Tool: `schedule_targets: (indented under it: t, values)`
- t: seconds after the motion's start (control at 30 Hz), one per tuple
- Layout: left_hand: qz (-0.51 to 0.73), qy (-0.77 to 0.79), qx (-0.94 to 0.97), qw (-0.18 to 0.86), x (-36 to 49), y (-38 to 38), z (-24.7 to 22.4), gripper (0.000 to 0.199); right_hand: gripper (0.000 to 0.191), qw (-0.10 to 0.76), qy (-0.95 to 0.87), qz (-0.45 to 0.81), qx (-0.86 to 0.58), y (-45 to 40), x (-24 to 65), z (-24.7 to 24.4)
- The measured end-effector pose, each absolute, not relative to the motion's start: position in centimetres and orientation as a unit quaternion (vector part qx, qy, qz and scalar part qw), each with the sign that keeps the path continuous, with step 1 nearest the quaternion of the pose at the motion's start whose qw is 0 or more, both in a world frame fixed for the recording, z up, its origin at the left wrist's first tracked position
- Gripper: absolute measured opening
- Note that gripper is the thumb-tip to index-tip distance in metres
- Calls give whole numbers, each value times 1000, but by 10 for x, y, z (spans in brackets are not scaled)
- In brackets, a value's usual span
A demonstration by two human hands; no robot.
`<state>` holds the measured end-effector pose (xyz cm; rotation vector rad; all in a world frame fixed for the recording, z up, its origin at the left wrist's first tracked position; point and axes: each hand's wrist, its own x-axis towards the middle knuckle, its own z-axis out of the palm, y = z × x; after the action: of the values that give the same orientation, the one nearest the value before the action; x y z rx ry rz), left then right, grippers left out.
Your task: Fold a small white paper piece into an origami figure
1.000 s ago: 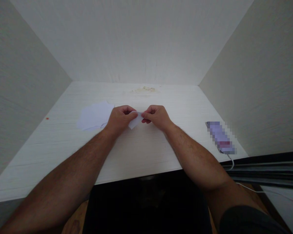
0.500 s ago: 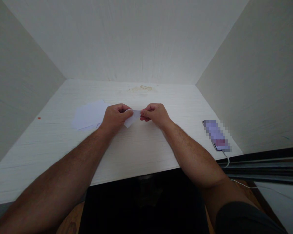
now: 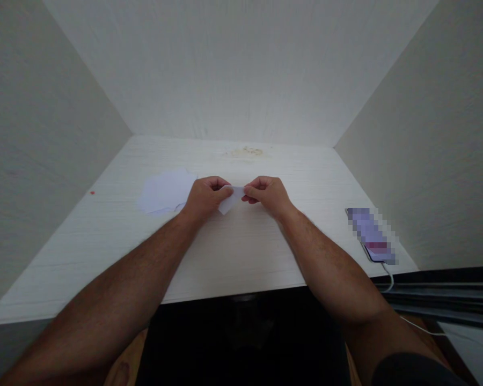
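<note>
Both hands at work, close together above the table point(image 3: 233, 257): left hand point(image 3: 207, 197) pinches a small piece of paper point(image 3: 227, 205), thumb on top; right hand point(image 3: 270, 195) grips its far right end by the fingertips. Paper sits between the two, one pointed corner hanging toward the person. Fingers hide part of it; can't tell if it's folded or touches the table.

Risks, my guess: uneven pull could tear the thin strip between the thumbs; right hold looks slight, so the end could slip out; a skewed pinch could put a crease in the wrong place.

Near right edge: white cable point(image 3: 390, 280) runs off the table from a phone point(image 3: 368, 233), screen pixelated. Right forearm is near the cable; a wide elbow swing could snag it.

Left, beside left hand: loose paper sheets point(image 3: 165, 190), overlapping; a wrist sweep could scatter them. Further left, red speck point(image 3: 92, 192). Beyond, yellowish stain point(image 3: 247, 152), then back wall point(image 3: 241, 69).
</note>
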<state>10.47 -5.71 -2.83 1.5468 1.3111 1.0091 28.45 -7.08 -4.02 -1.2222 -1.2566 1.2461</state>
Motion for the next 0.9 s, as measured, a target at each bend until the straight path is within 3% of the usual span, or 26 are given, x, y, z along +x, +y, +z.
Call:
schedule_targets:
  t: [0.77, 0.9]
  values:
    - [374, 466, 673, 437, 107, -60, -33, 22, 13, 462, -653, 292, -524, -80, 274, -41]
    - [377, 473, 667, 436, 107, -60, -31, 21, 15, 457, -650, 308, -524, -81, 276, -40]
